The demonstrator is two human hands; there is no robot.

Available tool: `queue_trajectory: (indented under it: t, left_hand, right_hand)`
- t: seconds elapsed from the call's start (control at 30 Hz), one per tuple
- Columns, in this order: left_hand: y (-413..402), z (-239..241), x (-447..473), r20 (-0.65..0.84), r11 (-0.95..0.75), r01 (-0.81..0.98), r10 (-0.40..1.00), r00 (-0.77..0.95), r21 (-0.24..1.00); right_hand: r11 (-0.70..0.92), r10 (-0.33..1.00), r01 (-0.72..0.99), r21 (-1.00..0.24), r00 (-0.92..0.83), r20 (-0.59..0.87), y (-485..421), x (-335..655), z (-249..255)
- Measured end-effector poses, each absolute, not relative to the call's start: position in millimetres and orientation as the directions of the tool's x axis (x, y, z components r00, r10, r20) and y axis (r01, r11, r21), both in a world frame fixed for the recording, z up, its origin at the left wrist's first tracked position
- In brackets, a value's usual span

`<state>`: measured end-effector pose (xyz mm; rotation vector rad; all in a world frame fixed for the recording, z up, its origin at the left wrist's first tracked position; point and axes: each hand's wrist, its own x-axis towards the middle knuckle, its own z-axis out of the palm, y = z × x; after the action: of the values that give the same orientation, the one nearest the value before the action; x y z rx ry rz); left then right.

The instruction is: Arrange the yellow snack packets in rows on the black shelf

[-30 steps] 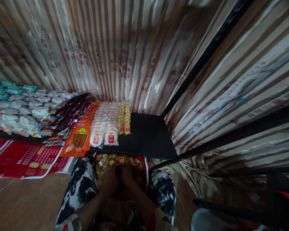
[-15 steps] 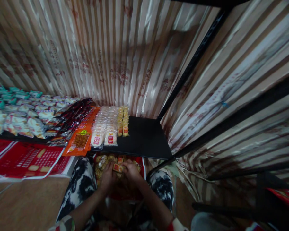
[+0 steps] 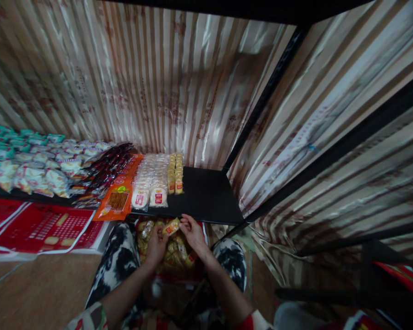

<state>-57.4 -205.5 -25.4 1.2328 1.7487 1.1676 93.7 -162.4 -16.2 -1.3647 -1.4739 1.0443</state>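
Pinches a small yellow packet [image 3: 171, 227] at its right end with the closed fingertips of the right hand [image 3: 192, 231]. Meets the packet's left end with the left hand [image 3: 156, 243], fingers curled; cannot tell from this view whether gripping or only touching. Holds the packet tilted, lifted clear of the red box [image 3: 203, 229] in the lap, just below the front edge of the black shelf [image 3: 209, 197] and not yet on it.

Below the hands, in the box between the patterned knees [image 3: 119, 261]: a loose heap of like packets [image 3: 179, 254], a good many by the look of it.

On the shelf, already laid: two neat rows of yellow packets [image 3: 176, 172], from the front edge back to the striped cloth [image 3: 158, 82], touching the rows of white bun packs [image 3: 149, 183] on their left. Further left, orange packs [image 3: 119, 199], dark red packs [image 3: 106, 165], then white and teal bags [image 3: 30, 165]. To the right of the yellow rows, bare black shelf as far as the black post [image 3: 261, 101].

Judging by that: partly through, with two rows set down, one packet in hand, a heap left in the box and open shelf beside the rows.
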Motion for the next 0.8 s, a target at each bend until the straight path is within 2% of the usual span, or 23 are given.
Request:
queue_trajectory:
  t: [0.17, 0.33, 0.57, 0.7, 0.8]
  left_hand:
    - [-199, -24, -46, -0.101, 0.164, 0.156, 0.933, -0.346, 0.974]
    - [-193, -18, -36, -0.167, 0.185, 0.028, 0.933, -0.32, 0.982]
    - [-185, -15, -35, -0.186, 0.215, 0.099, 0.953, -0.239, 0.972]
    - [-177, -15, -32, -0.105, 0.155, 0.174, 0.958, -0.266, 0.973]
    - [-166, -6, -28, -0.081, 0.119, 0.146, 0.966, -0.247, 0.982]
  right_hand:
    - [-0.033, 0.996, 0.205, -0.978, -0.076, -0.05, -165, 84, -12]
    - [-0.028, 0.994, 0.174, -0.984, -0.098, -0.046, -165, 76, -4]
    - [0.07, 0.998, 0.346, -0.936, -0.018, 0.067, -138, 81, 11]
    - [0.126, 0.991, 0.482, -0.867, -0.013, 0.136, -118, 83, 23]
    - [0.158, 0.983, 0.565, -0.81, -0.014, 0.182, -103, 80, 28]
